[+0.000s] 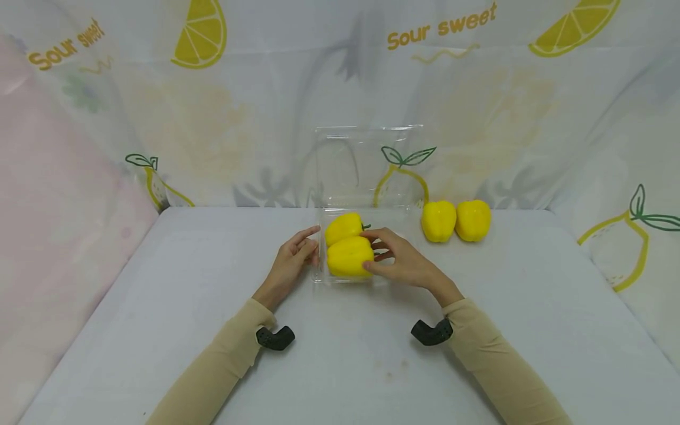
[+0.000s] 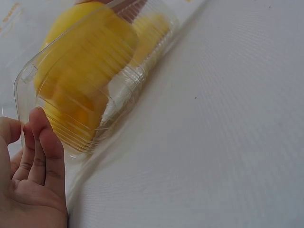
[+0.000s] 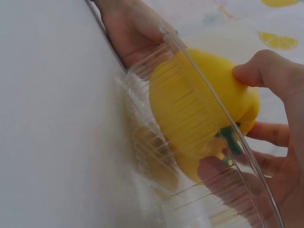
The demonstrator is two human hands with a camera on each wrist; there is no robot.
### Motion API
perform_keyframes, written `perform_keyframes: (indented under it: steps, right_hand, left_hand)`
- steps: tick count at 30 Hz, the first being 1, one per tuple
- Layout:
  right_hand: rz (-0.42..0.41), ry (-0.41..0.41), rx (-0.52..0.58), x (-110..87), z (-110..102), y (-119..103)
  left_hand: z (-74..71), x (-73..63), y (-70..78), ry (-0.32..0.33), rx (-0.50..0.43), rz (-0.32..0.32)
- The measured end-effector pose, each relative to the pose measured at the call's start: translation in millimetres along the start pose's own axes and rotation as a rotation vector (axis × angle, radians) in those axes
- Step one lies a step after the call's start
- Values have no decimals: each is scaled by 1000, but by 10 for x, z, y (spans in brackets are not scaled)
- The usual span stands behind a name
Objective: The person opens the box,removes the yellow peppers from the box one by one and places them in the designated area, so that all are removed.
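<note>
A clear plastic clamshell box [image 1: 393, 277] stands at the table's middle with its lid [image 1: 345, 171] raised at the back. Inside it, one yellow bell pepper [image 1: 342, 227] lies behind another, the front yellow bell pepper [image 1: 347, 260]. My right hand [image 1: 401, 260] grips the front pepper at its stem end, thumb on the near side and fingers behind. That pepper's green stem [image 3: 230, 140] shows through the box wall in the right wrist view. At the box's left side, my left hand [image 1: 289, 260] holds the rim, its fingertips [image 2: 38, 116] against the wall.
Two more yellow bell peppers [image 1: 438, 221] stand side by side at the back right of the white table [image 1: 212, 265]. A lemon-printed curtain [image 1: 265, 118] hangs behind the table. A black device [image 1: 432, 332] sits at each wrist.
</note>
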State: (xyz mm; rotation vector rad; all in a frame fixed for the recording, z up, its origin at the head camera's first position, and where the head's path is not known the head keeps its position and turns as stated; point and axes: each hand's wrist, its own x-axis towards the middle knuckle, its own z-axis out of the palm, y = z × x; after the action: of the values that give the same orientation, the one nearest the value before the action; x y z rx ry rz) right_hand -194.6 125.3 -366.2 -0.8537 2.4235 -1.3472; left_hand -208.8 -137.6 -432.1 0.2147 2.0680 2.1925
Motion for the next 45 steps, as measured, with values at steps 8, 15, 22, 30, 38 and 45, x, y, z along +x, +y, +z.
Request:
perform_keyframes:
  steps: [8, 15, 22, 30, 38, 45]
  right_hand:
    - [-38, 11, -17, 32, 0, 119]
    - [-79, 38, -51, 47, -8, 214]
    - [-53, 65, -72, 36, -31, 197]
    - [-35, 65, -74, 39, -45, 187]
    - [-36, 74, -67, 42, -66, 219]
    - [-63, 79, -12, 16, -74, 225]
  left_hand:
    - [-7, 3, -6, -1, -14, 4]
    - [-4, 7, -9, 5, -17, 4]
    - [10, 10, -3, 8, -19, 15]
    - [12, 22, -2, 15, -19, 14]
    - [23, 17, 19, 21, -12, 3]
    - [16, 6, 2, 30, 15, -12]
